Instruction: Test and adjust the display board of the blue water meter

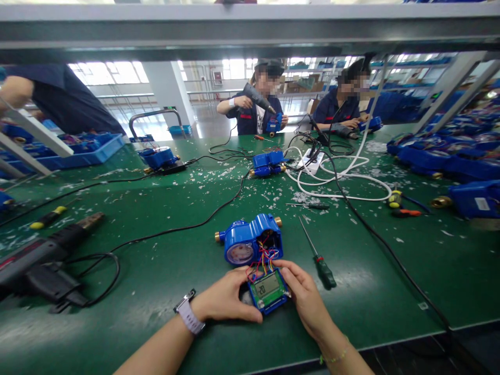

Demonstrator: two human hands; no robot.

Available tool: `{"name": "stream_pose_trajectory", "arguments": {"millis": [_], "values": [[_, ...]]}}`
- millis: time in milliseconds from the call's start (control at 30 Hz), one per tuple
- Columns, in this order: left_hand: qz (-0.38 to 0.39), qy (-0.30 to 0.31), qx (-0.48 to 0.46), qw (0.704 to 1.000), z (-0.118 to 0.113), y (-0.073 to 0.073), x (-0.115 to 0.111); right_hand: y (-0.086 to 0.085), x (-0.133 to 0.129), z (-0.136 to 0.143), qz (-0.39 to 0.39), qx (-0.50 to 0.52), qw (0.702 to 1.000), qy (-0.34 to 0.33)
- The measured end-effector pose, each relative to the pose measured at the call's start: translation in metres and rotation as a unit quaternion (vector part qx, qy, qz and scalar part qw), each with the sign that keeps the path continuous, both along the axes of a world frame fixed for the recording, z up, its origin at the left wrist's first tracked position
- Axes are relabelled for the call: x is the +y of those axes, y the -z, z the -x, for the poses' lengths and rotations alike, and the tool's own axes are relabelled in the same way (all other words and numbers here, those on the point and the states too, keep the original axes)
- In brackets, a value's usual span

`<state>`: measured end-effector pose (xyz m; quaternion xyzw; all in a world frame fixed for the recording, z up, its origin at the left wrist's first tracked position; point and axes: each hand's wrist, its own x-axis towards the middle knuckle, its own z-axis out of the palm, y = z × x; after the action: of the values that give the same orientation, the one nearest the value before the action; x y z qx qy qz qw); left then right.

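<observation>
A blue water meter with brass end fittings lies on the green table in front of me. Red, blue and yellow wires run from its open housing to a small blue circuit module with an LCD screen. My left hand grips the module's left side, with the thumb along its lower edge. My right hand holds its right side, fingers at the top corner near the wires. A watch is on my left wrist.
A green-handled screwdriver lies just right of the meter. A black electric driver with its cable lies at left. Other blue meters, a white power strip and a blue tray stand farther back. Three other people work across the table. White debris is scattered about.
</observation>
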<state>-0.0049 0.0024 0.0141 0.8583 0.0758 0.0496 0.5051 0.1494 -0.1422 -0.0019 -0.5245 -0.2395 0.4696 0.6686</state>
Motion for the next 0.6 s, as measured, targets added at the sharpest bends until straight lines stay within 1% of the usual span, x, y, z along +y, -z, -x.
{"name": "stream_pose_trajectory", "arguments": {"millis": [167, 267, 400, 467, 600], "values": [[-0.033, 0.013, -0.061, 0.998, -0.003, -0.001, -0.005, 0.000, 0.000, 0.000, 0.002, 0.018, 1.000, 0.006], [-0.057, 0.009, -0.094, 0.994, -0.004, -0.001, -0.007, 0.000, -0.002, 0.001, -0.005, 0.020, 1.000, 0.019], [-0.053, 0.009, -0.120, 0.991, -0.004, 0.001, -0.008, 0.001, -0.012, 0.002, -0.011, 0.015, 0.999, 0.028], [-0.051, 0.005, -0.124, 0.991, -0.004, 0.002, -0.008, 0.004, -0.018, 0.001, -0.011, 0.013, 1.000, 0.022], [-0.043, 0.006, -0.136, 0.990, -0.005, 0.003, -0.008, 0.009, -0.029, -0.003, -0.026, -0.011, 0.999, -0.023]]}}
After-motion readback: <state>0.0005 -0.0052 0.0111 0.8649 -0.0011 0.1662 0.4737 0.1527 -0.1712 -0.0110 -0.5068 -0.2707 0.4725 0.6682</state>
